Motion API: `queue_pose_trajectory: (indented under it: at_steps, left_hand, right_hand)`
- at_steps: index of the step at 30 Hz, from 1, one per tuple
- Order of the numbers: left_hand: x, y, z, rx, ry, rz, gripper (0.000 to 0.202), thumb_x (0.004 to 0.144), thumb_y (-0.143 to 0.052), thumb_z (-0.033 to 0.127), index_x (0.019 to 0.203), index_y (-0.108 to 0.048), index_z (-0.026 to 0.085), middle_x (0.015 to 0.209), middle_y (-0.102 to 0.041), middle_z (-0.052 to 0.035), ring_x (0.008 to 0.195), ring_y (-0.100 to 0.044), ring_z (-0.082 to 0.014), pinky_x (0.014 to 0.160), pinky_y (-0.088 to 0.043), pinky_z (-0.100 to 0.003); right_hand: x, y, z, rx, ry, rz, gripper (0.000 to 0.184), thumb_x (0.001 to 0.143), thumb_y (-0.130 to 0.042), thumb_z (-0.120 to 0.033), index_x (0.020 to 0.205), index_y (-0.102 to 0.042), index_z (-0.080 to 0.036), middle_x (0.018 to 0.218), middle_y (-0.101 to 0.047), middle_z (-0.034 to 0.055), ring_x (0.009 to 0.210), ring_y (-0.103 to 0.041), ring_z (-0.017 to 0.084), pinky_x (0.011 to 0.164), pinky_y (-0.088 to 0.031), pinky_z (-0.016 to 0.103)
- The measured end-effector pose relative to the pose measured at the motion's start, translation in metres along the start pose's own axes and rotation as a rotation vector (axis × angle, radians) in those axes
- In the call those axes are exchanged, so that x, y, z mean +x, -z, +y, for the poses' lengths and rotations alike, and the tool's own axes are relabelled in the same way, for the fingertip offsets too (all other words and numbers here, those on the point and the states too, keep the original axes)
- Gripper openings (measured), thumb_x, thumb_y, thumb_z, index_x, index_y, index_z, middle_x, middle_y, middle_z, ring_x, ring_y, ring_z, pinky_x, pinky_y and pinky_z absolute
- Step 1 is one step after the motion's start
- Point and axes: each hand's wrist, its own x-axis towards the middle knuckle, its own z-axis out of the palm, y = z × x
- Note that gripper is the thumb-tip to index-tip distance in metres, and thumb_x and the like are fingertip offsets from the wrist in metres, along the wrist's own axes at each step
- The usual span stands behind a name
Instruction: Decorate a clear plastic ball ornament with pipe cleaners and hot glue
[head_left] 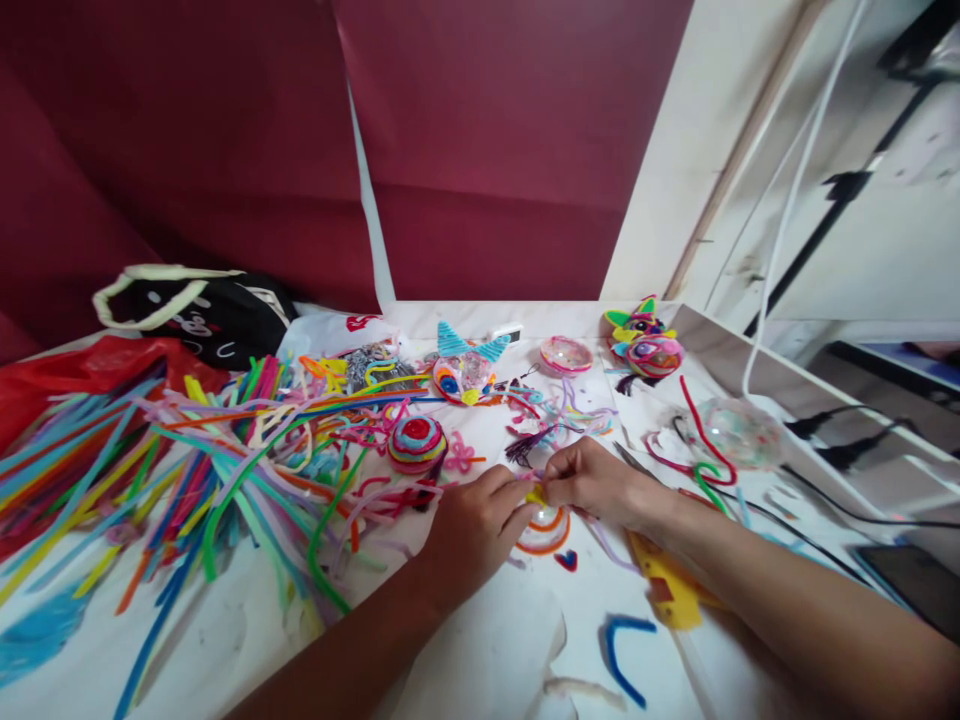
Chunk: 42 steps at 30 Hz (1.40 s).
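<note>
My left hand (474, 525) and my right hand (592, 482) meet over the white table, fingers pinched together on a small yellow piece (535, 494). Just under them lies a clear dome wrapped with orange and white pipe cleaner (546, 533). A small red heart shape (566, 560) lies in front of it. A yellow object (664, 585) is partly hidden under my right forearm.
A big heap of coloured pipe cleaners (217, 450) covers the left of the table. Finished pipe-cleaner figures (466, 370) (646, 345), a striped round piece (417, 442), a clear ball (739, 432), a bent blue pipe cleaner (621, 650), a black bag (202, 310) and cables (840, 440) lie around.
</note>
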Motion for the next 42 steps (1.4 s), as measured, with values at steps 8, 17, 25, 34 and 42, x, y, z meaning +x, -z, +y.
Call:
queue_pose_trajectory:
  at_steps: [8,17,25,34,42]
  left_hand:
    - [0.000,0.001,0.001,-0.021,-0.040,0.091,0.021,0.086,-0.061,0.023,0.104,-0.067,0.014,0.089,-0.072,-0.0076,0.078,-0.069,-0.0173,0.064,-0.055,-0.025]
    - [0.002,0.001,0.003,0.005,-0.136,0.253,0.019,0.092,-0.056,0.025,0.101,-0.067,0.013,0.079,-0.074,-0.0061,0.069,-0.070,-0.0150,0.063,-0.057,-0.024]
    - [0.006,0.005,0.008,0.009,-0.132,0.322,0.019,0.093,-0.054,0.025,0.094,-0.068,0.013,0.076,-0.074,-0.0047,0.067,-0.070,-0.0136,0.062,-0.057,-0.021]
    - [0.003,0.007,0.011,-0.017,-0.119,0.316,0.015,0.091,-0.057,0.023,0.098,-0.067,0.015,0.080,-0.075,-0.0051,0.070,-0.071,-0.0134,0.065,-0.058,-0.022]
    - [0.003,0.006,0.011,-0.048,-0.092,0.253,0.016,0.090,-0.059,0.023,0.101,-0.068,0.015,0.084,-0.075,-0.0059,0.074,-0.071,-0.0138,0.069,-0.058,-0.023]
  right_hand:
    - [-0.004,-0.001,-0.007,0.102,0.019,-0.012,0.009,0.058,-0.059,-0.022,0.052,-0.057,-0.015,0.037,-0.044,-0.0076,0.033,-0.034,0.005,0.034,-0.023,0.019]
    - [-0.012,-0.007,-0.014,0.190,0.070,0.019,0.008,0.057,-0.058,-0.019,0.050,-0.056,-0.016,0.038,-0.046,-0.0072,0.032,-0.032,0.004,0.035,-0.022,0.019]
    - [-0.019,-0.012,-0.019,0.235,0.096,0.065,0.007,0.057,-0.061,-0.021,0.054,-0.059,-0.015,0.040,-0.045,-0.0074,0.036,-0.031,0.004,0.038,-0.022,0.019]
    - [-0.023,-0.015,-0.022,0.284,0.093,0.080,0.005,0.056,-0.060,-0.020,0.055,-0.061,-0.014,0.041,-0.048,-0.0067,0.035,-0.032,0.004,0.037,-0.023,0.019]
    - [-0.023,-0.011,-0.012,0.320,0.076,0.053,0.004,0.058,-0.061,-0.018,0.057,-0.061,-0.015,0.042,-0.048,-0.0063,0.037,-0.034,0.004,0.038,-0.023,0.019]
